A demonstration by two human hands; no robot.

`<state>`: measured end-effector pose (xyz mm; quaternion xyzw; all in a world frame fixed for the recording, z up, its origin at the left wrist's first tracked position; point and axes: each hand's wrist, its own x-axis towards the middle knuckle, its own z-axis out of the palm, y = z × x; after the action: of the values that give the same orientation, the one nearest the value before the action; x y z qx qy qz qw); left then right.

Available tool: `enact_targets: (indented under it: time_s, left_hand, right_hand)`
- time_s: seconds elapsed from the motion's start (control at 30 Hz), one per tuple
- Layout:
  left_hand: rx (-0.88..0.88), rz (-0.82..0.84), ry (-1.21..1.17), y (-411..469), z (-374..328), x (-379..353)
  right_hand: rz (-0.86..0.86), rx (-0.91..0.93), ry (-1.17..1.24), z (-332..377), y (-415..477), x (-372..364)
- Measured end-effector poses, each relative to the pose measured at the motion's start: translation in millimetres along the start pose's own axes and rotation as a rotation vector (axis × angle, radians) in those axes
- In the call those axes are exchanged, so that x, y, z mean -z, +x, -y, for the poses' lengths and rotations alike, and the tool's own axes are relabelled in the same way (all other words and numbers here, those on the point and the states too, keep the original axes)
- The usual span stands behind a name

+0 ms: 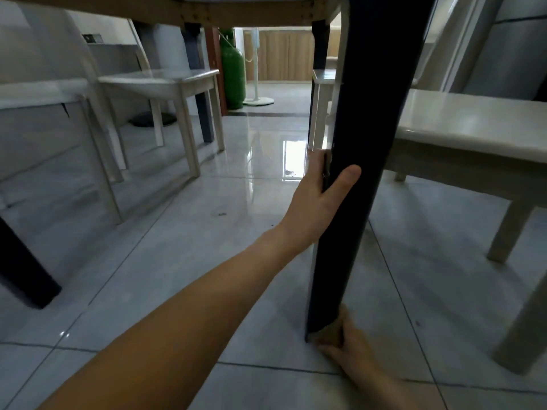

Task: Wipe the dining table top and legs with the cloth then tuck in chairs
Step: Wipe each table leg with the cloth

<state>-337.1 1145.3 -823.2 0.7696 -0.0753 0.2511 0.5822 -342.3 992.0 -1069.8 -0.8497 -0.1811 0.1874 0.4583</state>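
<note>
— Two hands on one table leg (pixel 367 161), camera down at floor level under the table. Log it as the legs stage.

— State of the hands?

— Left hand (pixel 318 199) wraps the dark leg at mid-height, thumb across the near face, fingers curled round the far edge. A thin dark strip shows between palm and leg; could be the cloth, cannot tell. Right hand (pixel 344 338) is low, at the foot of the same leg where it meets the floor (pixel 183 250), fingers bunched as if pressing something against it. Whatever it holds is hidden, so whether it has the cloth is unclear.

— Where is the cloth, then?

— Not plainly in view. My guess: under one of the two hands.

— Progress?

— The top is out of sight from here, only its wooden underside (pixel 207 11) shows, so wiped or not I cannot judge. Other dark legs, one at far left (pixel 23 267), one at the back (pixel 319 45), give no sign either way. White chairs (pixel 165 81) stand apart from the table, one bench-like seat (pixel 473 125) at right; tucking in looks undone.

— Containers?

— One green gas cylinder (pixel 233 72) in the background, shut, contents unseen. A standing fan (pixel 256 69) just beside it. Nothing else holds anything.
</note>
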Motion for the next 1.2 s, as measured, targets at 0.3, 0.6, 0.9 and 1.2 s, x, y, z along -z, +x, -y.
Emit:
enact_targets:
  time_s: [0.3, 0.6, 0.9, 1.2]
  left_hand:
    - [0.033, -0.005, -0.041, 0, -1, 0]
    - [-0.028, -0.065, 0.027, 3, 4, -3]
    - [-0.084, -0.129, 0.169, 1, 7, -3]
    - [-0.103, -0.134, 0.131, 2, 7, -5]
  right_hand:
    - [-0.469, 0.139, 0.455, 59, 6, -24]
    - [-0.305, -0.08, 0.343, 23, -3, -33]
    - [-0.551, 0.253, 0.476, 101, -7, 9]
    - [-0.403, 0.063, 0.402, 26, -5, -39]
